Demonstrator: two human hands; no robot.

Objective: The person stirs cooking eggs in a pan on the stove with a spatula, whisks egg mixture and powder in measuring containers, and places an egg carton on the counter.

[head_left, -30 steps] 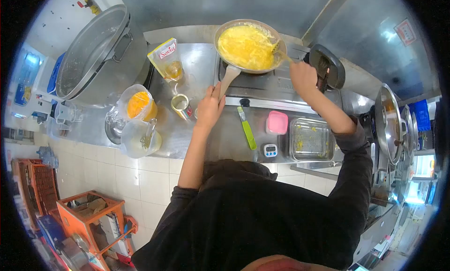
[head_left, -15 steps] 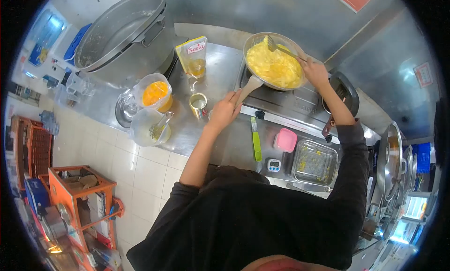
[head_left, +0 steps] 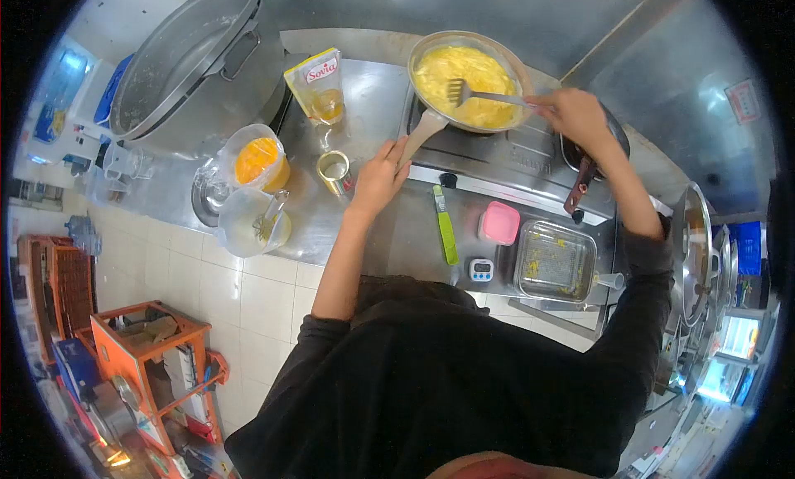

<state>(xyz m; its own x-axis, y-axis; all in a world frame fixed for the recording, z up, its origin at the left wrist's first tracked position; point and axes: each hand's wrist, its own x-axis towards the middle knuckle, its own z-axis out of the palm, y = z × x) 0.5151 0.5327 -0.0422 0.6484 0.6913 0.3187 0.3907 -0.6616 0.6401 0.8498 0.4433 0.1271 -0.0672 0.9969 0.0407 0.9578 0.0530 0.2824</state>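
Note:
A frying pan (head_left: 523,73) with yellow egg (head_left: 489,65) spread across it sits on the gas stove (head_left: 517,160). My left hand (head_left: 381,181) is wrapped round the pan's pale handle (head_left: 421,139). Gripped in my right hand (head_left: 573,116) is a slotted spatula (head_left: 497,96), its head over the egg near the middle of the pan. To the left of my left hand stands an open tin can (head_left: 334,166). A second, dark pan (head_left: 617,139) with a brown handle lies partly hidden behind my right forearm.
Left on the counter are a Sovia pouch (head_left: 319,86), a jug of orange liquid (head_left: 277,177), a jug with a whisk (head_left: 240,231) and a large pot (head_left: 190,123). In front lie a green brush (head_left: 445,231), pink container (head_left: 499,223), timer (head_left: 481,269) and wire-basket tray (head_left: 542,293).
The spatula has gone from the pan's far side toward its near middle, and my right hand has shifted right. The egg looks flatter and more spread out. My view has shifted slightly.

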